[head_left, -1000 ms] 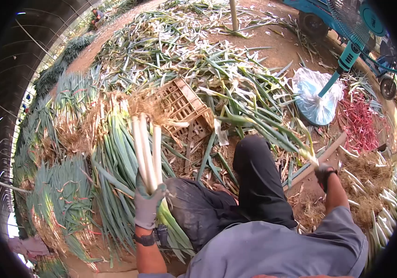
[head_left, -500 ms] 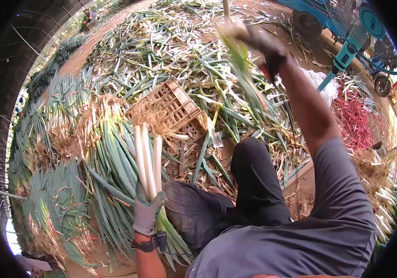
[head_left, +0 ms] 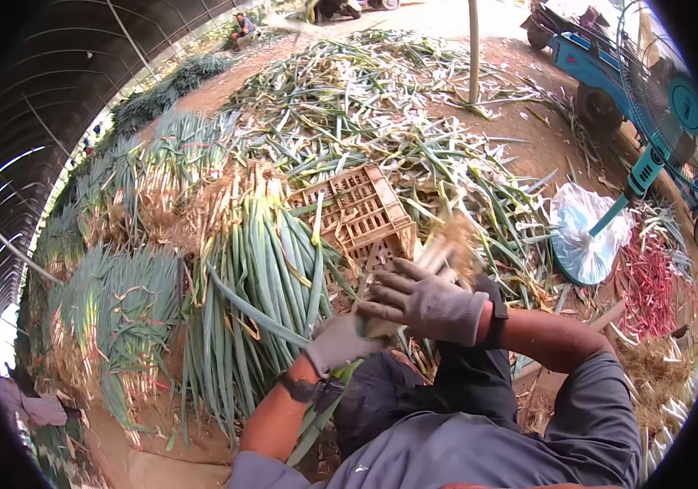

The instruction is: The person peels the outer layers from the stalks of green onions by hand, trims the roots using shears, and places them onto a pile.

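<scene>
Several leeks (head_left: 434, 259), their roots blurred by motion, slant up to the right in front of my lap. My left hand (head_left: 341, 344), in a grey glove, is closed round them lower down. Higher up, my gloved right hand (head_left: 438, 306) lies over the white stalks, its fingers across them and slightly spread. Their green leaves hang below my left wrist. Just left of my hands lies a large pile of long green leeks (head_left: 263, 277). A tan plastic crate (head_left: 357, 208) rests on its side beyond my hands.
Tied leek bundles (head_left: 133, 306) stand at the left. Leaf scraps (head_left: 349, 106) cover the ground ahead. On the right are a teal fan (head_left: 646, 167), a plastic bag (head_left: 589, 232), red ties (head_left: 646, 285) and rooted leeks (head_left: 667, 391). A pole (head_left: 473, 53) stands ahead; a person (head_left: 243, 28) crouches far off.
My right hand has come down from the upper right, without the leaf it held, onto the leeks. My left hand has moved right, tilting the leeks rightward. The view has shifted.
</scene>
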Tool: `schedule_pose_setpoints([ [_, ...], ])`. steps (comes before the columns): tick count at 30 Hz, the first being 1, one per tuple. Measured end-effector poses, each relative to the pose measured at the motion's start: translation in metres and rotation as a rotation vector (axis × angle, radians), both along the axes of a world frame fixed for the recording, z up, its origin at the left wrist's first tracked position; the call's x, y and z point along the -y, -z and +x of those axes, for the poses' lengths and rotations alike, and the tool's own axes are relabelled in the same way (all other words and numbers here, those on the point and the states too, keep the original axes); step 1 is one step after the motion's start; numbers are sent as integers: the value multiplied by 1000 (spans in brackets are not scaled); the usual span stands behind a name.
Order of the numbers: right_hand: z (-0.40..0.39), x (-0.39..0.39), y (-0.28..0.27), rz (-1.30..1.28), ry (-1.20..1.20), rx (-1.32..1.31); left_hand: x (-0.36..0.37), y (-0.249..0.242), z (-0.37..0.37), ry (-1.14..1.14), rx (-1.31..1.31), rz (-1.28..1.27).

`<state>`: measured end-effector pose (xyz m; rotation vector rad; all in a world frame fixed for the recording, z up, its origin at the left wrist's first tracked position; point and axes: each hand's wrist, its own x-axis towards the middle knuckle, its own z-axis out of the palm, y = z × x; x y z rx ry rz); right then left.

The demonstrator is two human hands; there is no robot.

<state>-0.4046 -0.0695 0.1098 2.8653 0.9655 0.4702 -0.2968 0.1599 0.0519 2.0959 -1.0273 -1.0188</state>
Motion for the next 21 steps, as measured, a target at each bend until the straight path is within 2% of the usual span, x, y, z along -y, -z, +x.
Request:
schedule_pose_setpoints([
  [2, 5, 5, 13, -87, 38, -120, 16, -41, -24, 3, 89, 67],
  [3, 2, 6, 14, -77, 55, -98, 13, -14, -22, -40, 76, 4],
  [6, 6, 0, -17, -189, 146, -277, 28, -61, -45, -159, 316, 267],
  [7, 16, 0, -19, -330, 197, -197, 19, -18, -56, -230, 821, -33],
  [8, 14, -5, -54, -404, 261, -128, 20, -46, -76, -376, 769, -165],
  [9, 30, 4, -51, -403, 181, -23, 12, -38, -90, -328, 966, -406],
  [10, 40, 14, -54, -340, 174, 128, 5, -32, -104, -229, 877, -523],
  [11, 44, 13, -83, -410, 210, 108, -1, -26, -117, -124, 774, -628],
  [12, 45, 17, -102, -401, 202, 233, 1, -22, -127, 11, 395, -616],
  [13, 50, 22, -119, -398, 204, 251, 6, -20, -136, 143, 16, -598],
  [14, 50, 25, -139, -419, 198, 290, 11, -13, -137, 8, -141, -698],
  [16, 34, 26, -173, -297, 192, 379, 25, 18, -125, -254, -463, -889],
  [17, 25, 29, -187, -252, 200, 369, 37, 30, -112, -262, -415, -1140],
  [19, 2, 34, -208, -166, 223, 348, 55, 24, -75, -409, -422, -1235],
  [21, -23, 38, -221, -145, 296, 301, 72, 4, -55, -591, -575, -1461],
])
